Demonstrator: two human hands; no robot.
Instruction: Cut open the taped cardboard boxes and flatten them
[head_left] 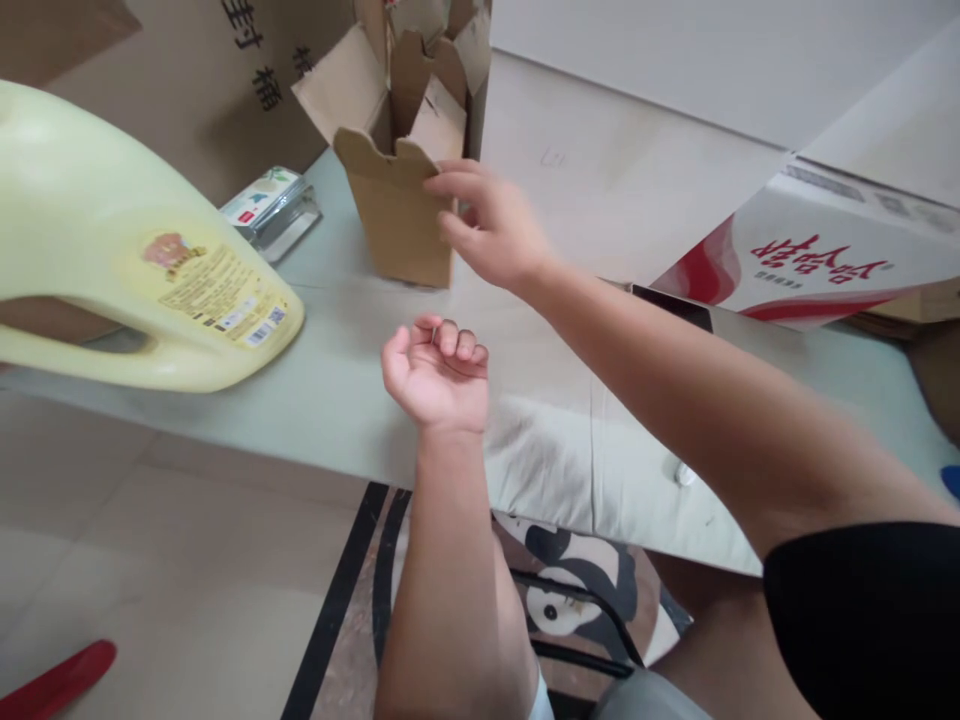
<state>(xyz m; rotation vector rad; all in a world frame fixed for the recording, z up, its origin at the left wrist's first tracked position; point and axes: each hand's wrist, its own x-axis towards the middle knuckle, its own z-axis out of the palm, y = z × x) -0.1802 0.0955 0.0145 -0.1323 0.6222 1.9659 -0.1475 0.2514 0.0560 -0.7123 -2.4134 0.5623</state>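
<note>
An open brown cardboard box (405, 220) stands upright on the pale green covered surface (337, 400), its flaps raised. My right hand (491, 225) is at the box's right edge, with fingers apart and the fingertips beside or against the cardboard; whether they touch is hard to tell. Below the box, my left hand (442, 375) is turned palm up with loosely curled fingers and nothing in it. To the left lies a large light yellow bottle (97, 210) with a handle and a label. A small clear-sided package (274, 210) sits between the bottle and the box.
Large cardboard with dark printed characters (202, 90) stands behind the bottle. A white and red printed box (817, 245) is at the right. A small white object (684, 473) lies near the front edge. Below are a patterned mat (555, 545) and a red object (67, 680).
</note>
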